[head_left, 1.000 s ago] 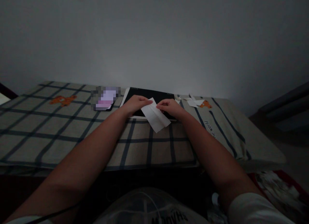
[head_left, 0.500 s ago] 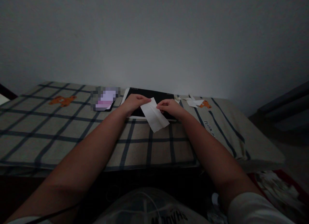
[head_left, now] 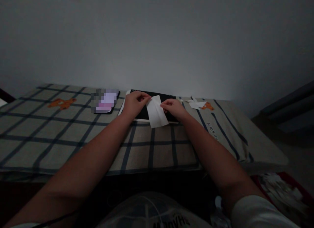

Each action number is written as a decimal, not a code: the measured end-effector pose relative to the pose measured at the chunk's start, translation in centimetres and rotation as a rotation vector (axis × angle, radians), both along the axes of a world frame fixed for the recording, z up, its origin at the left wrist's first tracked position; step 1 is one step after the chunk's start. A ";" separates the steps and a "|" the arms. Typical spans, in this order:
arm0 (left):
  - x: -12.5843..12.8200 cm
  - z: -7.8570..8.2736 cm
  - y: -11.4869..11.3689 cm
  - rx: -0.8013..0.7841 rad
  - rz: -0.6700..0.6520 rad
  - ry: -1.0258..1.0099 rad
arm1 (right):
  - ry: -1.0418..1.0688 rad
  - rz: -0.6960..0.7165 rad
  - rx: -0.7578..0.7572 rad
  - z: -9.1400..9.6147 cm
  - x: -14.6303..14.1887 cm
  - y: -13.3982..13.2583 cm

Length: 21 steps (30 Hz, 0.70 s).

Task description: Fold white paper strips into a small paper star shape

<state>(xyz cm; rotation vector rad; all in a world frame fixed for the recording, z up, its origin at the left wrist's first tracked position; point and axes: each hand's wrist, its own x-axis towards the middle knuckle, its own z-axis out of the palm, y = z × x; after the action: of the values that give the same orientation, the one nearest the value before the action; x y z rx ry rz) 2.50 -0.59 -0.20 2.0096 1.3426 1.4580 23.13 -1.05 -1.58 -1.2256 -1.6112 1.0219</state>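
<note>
A white sheet of paper (head_left: 157, 113), creased along its length, hangs between my hands. My left hand (head_left: 135, 103) pinches its upper left edge between thumb and fingers. On the other side, my right hand (head_left: 173, 108) pinches the right edge with the fingertips. Beneath both hands lies a flat black panel (head_left: 141, 115) with a white border, partly hidden by the paper and hands. Folded white paper pieces (head_left: 197, 104) rest on the cloth to the right of my right hand.
A phone (head_left: 106, 102) with a lit, blurred-out screen lies left of the panel. The checked tablecloth (head_left: 98, 133) covers the table, which meets a grey wall (head_left: 157, 41). Low on the right is a red container (head_left: 298, 188) with crumpled pale material inside.
The paper has swung more upright and shifted slightly, its lower end now higher. My left hand has turned and risen a little; both hands still pinch the paper.
</note>
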 end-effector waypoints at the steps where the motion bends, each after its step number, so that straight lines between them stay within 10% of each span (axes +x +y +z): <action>1: 0.1 0.0 -0.1 0.010 0.012 0.017 | 0.006 -0.032 0.018 -0.1 -0.1 0.1; 15: 1.4 -0.3 -0.4 -0.627 -0.234 -0.423 | 0.116 -0.029 0.063 0.2 -1.3 -0.7; 21: 1.2 -0.5 -0.2 -0.600 -0.218 -0.453 | 0.171 -0.009 0.045 0.0 -1.2 -0.4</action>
<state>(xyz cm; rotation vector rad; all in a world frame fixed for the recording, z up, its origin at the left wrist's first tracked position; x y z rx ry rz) 3.73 -0.74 -0.74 1.3022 1.1405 1.1377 21.91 -1.46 -1.61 -1.0851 -1.4870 1.0500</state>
